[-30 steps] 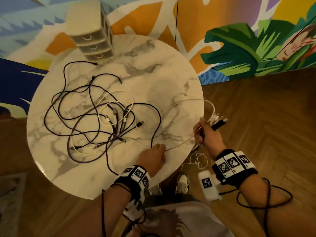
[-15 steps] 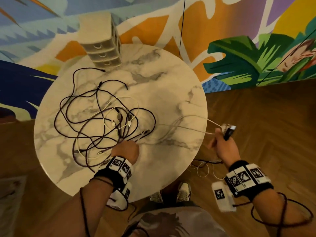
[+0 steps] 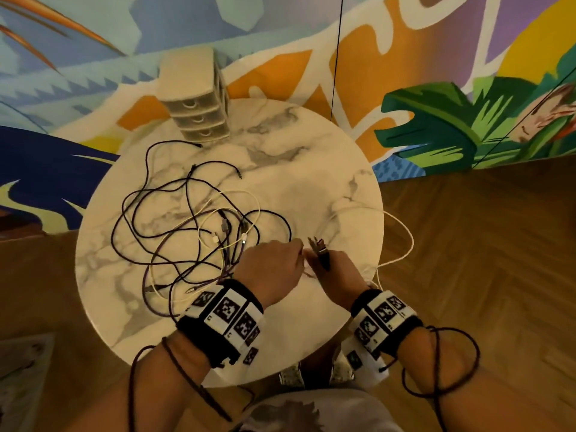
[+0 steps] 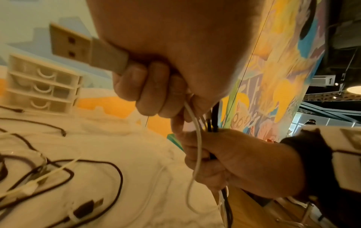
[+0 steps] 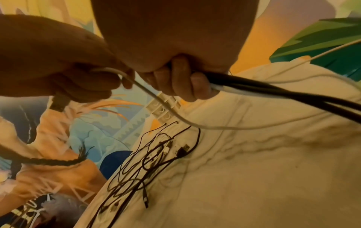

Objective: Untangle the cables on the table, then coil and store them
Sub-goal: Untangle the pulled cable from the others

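A tangle of black and white cables [image 3: 199,241] lies on the left half of the round marble table [image 3: 311,182]. My left hand [image 3: 274,269] grips the USB plug [image 4: 86,50] of a white cable [image 4: 197,148], fingers curled round it. My right hand [image 3: 336,275] meets it over the table's near right part and holds a bundle of black and white cable ends [image 5: 254,88], their plugs [image 3: 319,249] sticking up. A white cable loop [image 3: 405,241] hangs past the table's right edge.
A small cream three-drawer box [image 3: 196,98] stands at the table's far edge against a painted wall. A wooden floor [image 3: 483,275] surrounds the table. My shoes [image 3: 293,374] show below the near edge. Dark cords [image 3: 442,363] loop around both forearms.
My left hand left the tangle with a white cable end and moved right to meet the right hand. The right hand came in from beyond the table's edge to over the table.
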`<state>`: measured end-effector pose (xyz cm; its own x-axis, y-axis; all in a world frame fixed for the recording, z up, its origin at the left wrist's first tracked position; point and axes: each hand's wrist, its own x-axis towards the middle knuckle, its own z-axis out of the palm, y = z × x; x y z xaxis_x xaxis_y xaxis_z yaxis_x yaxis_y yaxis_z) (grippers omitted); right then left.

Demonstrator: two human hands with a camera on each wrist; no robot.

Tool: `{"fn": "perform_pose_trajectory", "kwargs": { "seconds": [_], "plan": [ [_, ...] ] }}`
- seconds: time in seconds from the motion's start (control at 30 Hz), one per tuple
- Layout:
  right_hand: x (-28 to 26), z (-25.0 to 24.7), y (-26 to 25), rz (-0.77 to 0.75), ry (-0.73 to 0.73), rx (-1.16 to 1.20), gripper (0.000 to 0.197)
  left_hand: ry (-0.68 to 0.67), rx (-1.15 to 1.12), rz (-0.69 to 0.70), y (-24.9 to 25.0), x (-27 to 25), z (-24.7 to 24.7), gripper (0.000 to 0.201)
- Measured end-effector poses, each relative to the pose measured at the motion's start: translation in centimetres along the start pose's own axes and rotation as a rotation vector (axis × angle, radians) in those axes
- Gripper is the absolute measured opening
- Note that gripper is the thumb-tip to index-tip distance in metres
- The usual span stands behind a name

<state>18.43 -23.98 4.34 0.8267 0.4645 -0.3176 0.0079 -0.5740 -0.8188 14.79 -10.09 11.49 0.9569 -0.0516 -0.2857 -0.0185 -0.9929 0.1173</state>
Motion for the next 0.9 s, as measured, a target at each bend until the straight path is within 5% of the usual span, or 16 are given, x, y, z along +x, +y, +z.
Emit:
{"fn": "perform_pose_trajectory", "kwargs": {
  "seconds": [0.27, 0.47, 0.73, 0.9],
  "plan": [
    [-0.6, -0.2, -1.8, -0.087, 0.023, 0.374, 0.033, 0.154, -0.327, 0.063, -0.4, 0.5, -1.0, 0.012],
    [-0.7, -2.1, -2.6, 0.186, -0.105, 0.817, 0.032, 0.084, -0.596, 0.099, 0.1, 0.6, 0.0, 0.008],
    [0.3, -1.0, -3.5, 0.158, 0.113, 0.838, 0.015, 0.055, -0.498, -0.085, -2.2, 0.2, 2.3, 0.034],
    [0.1, -0.9, -3.7, 0.211, 0.135, 0.838, 0.026, 0.266, -0.656, -0.184, -3.5, 0.4, 1.8, 0.029]
  ]
}}
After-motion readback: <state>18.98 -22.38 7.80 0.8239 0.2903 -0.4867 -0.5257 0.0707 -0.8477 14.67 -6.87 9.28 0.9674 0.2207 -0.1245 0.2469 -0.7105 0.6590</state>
